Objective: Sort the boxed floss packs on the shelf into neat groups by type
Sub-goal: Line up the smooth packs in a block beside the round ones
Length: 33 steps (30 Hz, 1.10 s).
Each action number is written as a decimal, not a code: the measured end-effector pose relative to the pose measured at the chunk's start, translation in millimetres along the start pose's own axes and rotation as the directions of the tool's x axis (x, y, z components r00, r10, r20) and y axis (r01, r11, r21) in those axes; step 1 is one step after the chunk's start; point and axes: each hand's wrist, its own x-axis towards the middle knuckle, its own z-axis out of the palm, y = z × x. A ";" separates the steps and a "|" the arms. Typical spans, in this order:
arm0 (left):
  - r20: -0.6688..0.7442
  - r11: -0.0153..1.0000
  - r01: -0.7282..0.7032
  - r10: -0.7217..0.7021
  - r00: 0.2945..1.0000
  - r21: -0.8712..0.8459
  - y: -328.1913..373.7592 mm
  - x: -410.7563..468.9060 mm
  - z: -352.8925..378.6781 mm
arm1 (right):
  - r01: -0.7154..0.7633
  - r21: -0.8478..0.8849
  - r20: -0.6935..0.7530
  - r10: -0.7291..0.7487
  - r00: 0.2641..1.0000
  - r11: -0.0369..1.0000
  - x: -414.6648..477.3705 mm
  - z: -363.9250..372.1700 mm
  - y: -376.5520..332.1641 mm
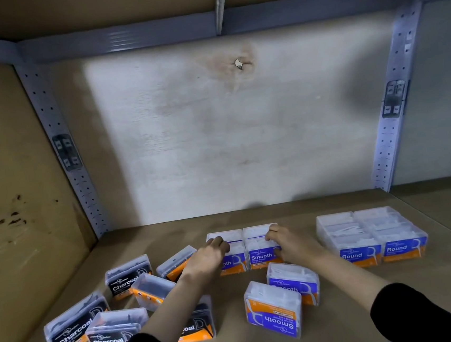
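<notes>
Both hands reach to the middle of the shelf, where two Smooth packs stand upright side by side, touching. The left hand rests over the top front of the left Smooth pack, fingers curled down onto it, and the right hand closes over the right Smooth pack, fingertips on its top edge and thumb low on its front; neither pack looks lifted, so the grip reads as pressing and squaring the pair together, not carrying. That fits the sorting: the two are being set flush, labels forward, to match the finished row beyond the right hand, where two Round packs already sit touching, faces out. Just below the right wrist, two more Smooth packs are unsorted: one tilted pack and one upside-down pack with its label inverted, near each other and near the pair, probably next to join it. To the outside of the left forearm lie the Charcoal packs, scattered at mixed angles: I count three with the label plainly readable, one more partly hidden under the forearm, and two turned so that only orange and clear sides show, which are likely Charcoal too, though I cannot be sure. So the count is four Smooth, two Round, and about six Charcoal. The Round group appears done, Smooth half done, Charcoal not yet begun.
</notes>
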 end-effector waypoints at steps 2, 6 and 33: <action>-0.003 1.000 0.001 -0.001 1.000 -0.010 -1.1 1.2 -0.7 | -0.011 0.007 -0.004 0.011 1.000 1.000 1.1 1.8 -1.0; -0.014 0.999 -0.001 0.000 1.000 -0.041 -3.0 1.9 -0.9 | -0.027 0.024 -0.011 0.027 1.000 0.999 3.0 3.0 -1.8; -0.065 0.989 -0.127 0.122 0.990 -0.077 7.4 -12.6 -19.1 | -0.020 0.092 0.024 0.018 1.000 0.996 -13.9 -25.0 -3.3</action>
